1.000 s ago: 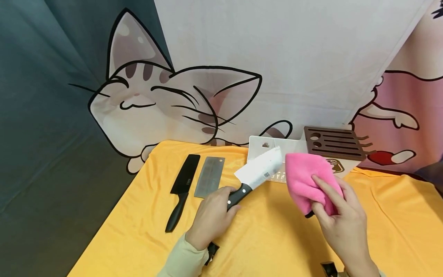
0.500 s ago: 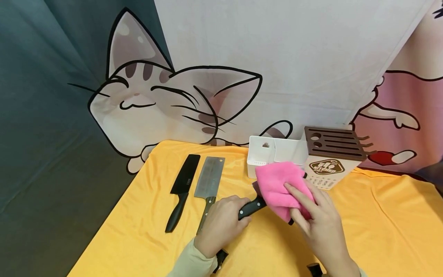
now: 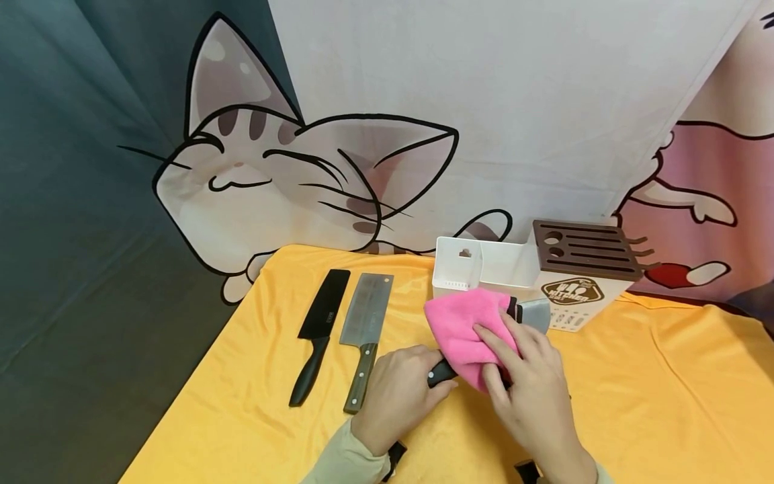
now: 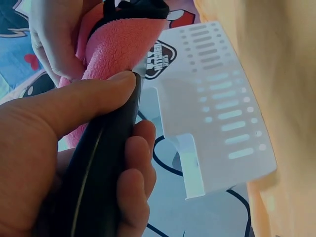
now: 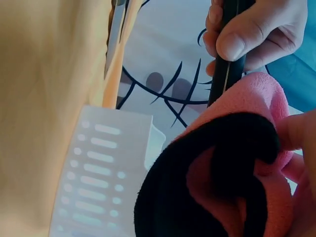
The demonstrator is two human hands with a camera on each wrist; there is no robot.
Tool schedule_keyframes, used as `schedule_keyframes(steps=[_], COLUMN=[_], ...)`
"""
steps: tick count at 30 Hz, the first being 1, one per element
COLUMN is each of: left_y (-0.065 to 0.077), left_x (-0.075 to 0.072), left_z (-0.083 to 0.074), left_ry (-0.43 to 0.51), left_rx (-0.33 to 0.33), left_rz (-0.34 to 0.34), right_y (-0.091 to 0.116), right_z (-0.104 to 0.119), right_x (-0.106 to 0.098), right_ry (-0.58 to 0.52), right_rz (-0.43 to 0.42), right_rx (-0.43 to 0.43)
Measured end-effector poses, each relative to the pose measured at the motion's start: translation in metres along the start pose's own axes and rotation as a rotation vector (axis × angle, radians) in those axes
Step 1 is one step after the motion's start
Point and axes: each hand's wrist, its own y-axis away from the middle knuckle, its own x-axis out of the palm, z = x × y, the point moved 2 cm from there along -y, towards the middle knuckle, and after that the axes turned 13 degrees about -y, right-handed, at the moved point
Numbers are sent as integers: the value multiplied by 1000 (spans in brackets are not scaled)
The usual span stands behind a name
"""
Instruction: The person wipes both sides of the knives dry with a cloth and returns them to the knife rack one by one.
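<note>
My left hand (image 3: 400,396) grips the black handle (image 4: 98,163) of a cleaver, thumb laid along its top in the left wrist view. The end of the cleaver's blade (image 3: 537,314) shows past the far side of a pink cloth (image 3: 468,329), which hides the rest of the blade. With fingers and thumb my right hand (image 3: 532,390) pinches this cloth folded over the blade. Up close in the right wrist view, the fluffy cloth (image 5: 256,96) has a wide black border. The cleaver is held above the table, its blade pointing right and away.
Left of my hands lie a black knife (image 3: 323,312) and a second cleaver (image 3: 367,309) with a wooden handle. A white knife holder (image 3: 574,302) with a brown slotted top (image 3: 586,252) stands at the back right. Yellow fabric (image 3: 653,383) covers the table.
My right hand has brought the pink cloth left onto the cleaver's blade, then slid it towards the handle, so the blade's end shows again. My left hand has shifted slightly right.
</note>
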Motion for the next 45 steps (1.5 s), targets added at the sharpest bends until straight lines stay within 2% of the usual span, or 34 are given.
schedule_keyframes(steps=[7,11,26,45], left_y=[0,1,0,0], left_x=[1,0,0,-2], left_z=[2,3,2,3], left_ry=[-21,-36,-41,-80], left_rx=[14,27,80,100], left_rz=[-54,-91,-125,-113], right_y=[4,4,1,-1], right_z=[0,-1,-11,-33], right_x=[7,10,9,-9], right_ry=[27,23,-1,29], right_rz=[59,63,-58,-158], right_rx=[-18,-28,-43,39])
